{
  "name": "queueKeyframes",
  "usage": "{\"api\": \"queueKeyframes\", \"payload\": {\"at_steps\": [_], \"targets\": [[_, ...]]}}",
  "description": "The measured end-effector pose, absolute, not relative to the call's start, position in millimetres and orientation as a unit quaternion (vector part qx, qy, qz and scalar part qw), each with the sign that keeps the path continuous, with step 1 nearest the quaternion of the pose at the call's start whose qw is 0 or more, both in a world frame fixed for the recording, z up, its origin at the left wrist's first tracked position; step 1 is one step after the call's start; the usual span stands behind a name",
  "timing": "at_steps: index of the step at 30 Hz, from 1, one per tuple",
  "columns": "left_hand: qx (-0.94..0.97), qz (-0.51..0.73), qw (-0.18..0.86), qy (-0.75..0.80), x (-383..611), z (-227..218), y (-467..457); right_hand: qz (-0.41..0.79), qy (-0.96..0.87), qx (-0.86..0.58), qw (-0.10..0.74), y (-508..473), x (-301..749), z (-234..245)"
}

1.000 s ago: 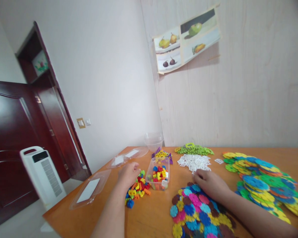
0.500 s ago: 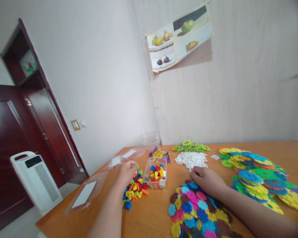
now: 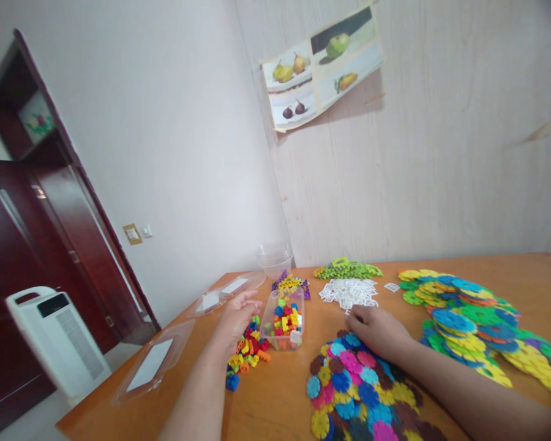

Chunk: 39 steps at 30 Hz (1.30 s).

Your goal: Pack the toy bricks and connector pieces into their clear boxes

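My left hand (image 3: 239, 315) hovers over the far end of a heap of small coloured building blocks (image 3: 253, 350). Its fingers are stretched out and apart, with nothing visible in them. Just right of it stands a clear plastic box (image 3: 269, 335) holding red, yellow, blue and orange blocks, plus a light green one (image 3: 282, 302) near its far end. My right hand (image 3: 377, 328) rests with curled fingers at the far edge of a pile of colourful notched discs (image 3: 349, 383). No object shows in it, and its palm side is hidden.
White plastic pieces (image 3: 349, 293), green pieces (image 3: 349, 269) and purple-yellow pieces (image 3: 290, 282) lie farther back. Large flower-shaped discs (image 3: 477, 324) spread on the right. Clear lids (image 3: 149, 365) lie left; a clear tub (image 3: 274, 258) stands at the wall.
My left hand has opened from a pinch on a light green block, which it has let go. A light green block now shows in the box. My right hand stays put; the view has shifted slightly.
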State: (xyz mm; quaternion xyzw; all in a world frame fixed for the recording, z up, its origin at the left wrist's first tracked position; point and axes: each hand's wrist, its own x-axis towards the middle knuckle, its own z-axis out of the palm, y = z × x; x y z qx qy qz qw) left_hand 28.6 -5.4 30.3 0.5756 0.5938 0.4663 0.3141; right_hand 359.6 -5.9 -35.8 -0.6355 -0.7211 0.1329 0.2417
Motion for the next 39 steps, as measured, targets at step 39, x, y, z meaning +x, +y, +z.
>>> {"api": "queueKeyframes", "payload": {"at_steps": [39], "targets": [[0.705, 0.192, 0.245, 0.637, 7, 35, -28, 0.132, -0.722, -0.636, 0.238, -8, 360, -34]]}}
